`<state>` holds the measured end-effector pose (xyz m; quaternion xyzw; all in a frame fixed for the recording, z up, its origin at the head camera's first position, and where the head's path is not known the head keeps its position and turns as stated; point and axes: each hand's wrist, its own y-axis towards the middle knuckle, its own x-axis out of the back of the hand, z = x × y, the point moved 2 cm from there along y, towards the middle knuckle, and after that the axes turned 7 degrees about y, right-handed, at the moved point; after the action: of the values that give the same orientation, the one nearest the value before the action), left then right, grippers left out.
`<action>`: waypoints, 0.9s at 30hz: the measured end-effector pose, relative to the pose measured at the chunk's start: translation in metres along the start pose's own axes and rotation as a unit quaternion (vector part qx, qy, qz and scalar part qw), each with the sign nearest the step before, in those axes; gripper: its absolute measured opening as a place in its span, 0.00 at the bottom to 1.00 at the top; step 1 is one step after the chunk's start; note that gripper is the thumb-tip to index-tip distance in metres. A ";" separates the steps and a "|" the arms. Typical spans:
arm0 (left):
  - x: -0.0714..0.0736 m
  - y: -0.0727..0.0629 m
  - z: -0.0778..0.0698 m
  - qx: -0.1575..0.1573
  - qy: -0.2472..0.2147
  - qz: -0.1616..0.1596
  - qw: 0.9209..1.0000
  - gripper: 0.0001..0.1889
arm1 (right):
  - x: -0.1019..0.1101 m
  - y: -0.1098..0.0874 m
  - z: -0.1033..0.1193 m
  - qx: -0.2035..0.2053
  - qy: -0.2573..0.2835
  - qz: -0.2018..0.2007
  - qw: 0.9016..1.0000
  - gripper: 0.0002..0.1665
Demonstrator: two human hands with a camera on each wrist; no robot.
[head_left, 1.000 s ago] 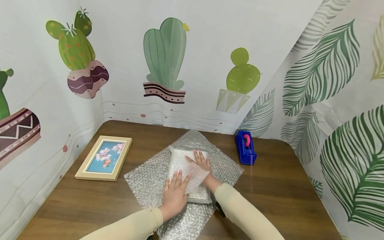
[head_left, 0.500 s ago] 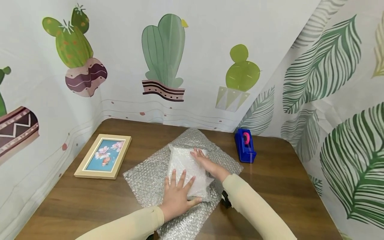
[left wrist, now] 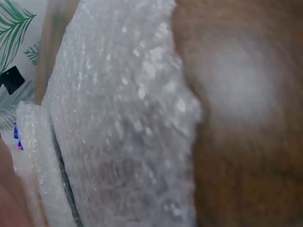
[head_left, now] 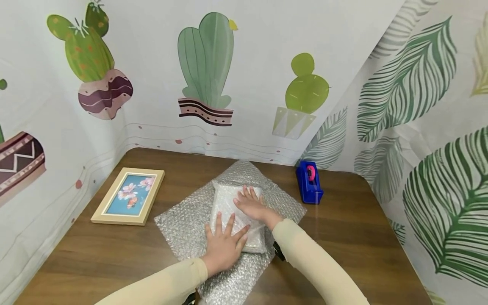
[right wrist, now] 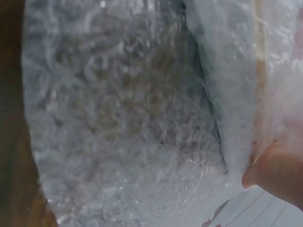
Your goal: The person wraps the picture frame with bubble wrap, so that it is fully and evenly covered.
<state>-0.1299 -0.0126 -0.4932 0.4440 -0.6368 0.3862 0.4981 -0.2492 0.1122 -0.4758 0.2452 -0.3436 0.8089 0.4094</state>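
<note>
Left hand (head_left: pixel 224 250): fingers straight and spread, resting on the near-left part of a white rectangular package in clear bubble wrap (head_left: pixel 225 204); not curled round it. Right hand (head_left: pixel 251 206): fingers extended and a little apart, laid across the package's far-right part, likewise not curled round it. Both wrists in pale cream sleeves (head_left: pixel 316 263); a black band (head_left: pixel 279 251) shows by the right one.

Package lies flat near the middle of a larger, silvery translucent bubble-wrap sheet (head_left: pixel 184 224), which is turned cornerwise on a brown wood-grain table (head_left: pixel 354 245). In the left wrist view, a dark gap runs between package side and sheet. In the right wrist view, a fingertip (right wrist: pixel 272 172) is at the package edge; which finger, cannot tell.

Left on the table, well apart: light-wood picture frame (head_left: pixel 127 197) with pink-and-white blossoms on blue. Right, beyond the sheet: glossy blue tape dispenser (head_left: pixel 309 186) with a pink hub (head_left: pixel 311 173). Behind: white cloth backdrop (head_left: pixel 152 55) printed with potted cacti and striped green leaves.
</note>
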 end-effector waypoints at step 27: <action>0.025 0.017 0.029 0.058 -0.299 -0.022 0.952 0.40 | -0.035 0.001 -0.015 0.038 -0.127 -0.171 0.976 0.47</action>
<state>-0.1570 -0.0394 -0.4752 0.5815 -0.7228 0.2611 0.2671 -0.2333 0.1058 -0.5096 0.4164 -0.3154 0.7016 0.4847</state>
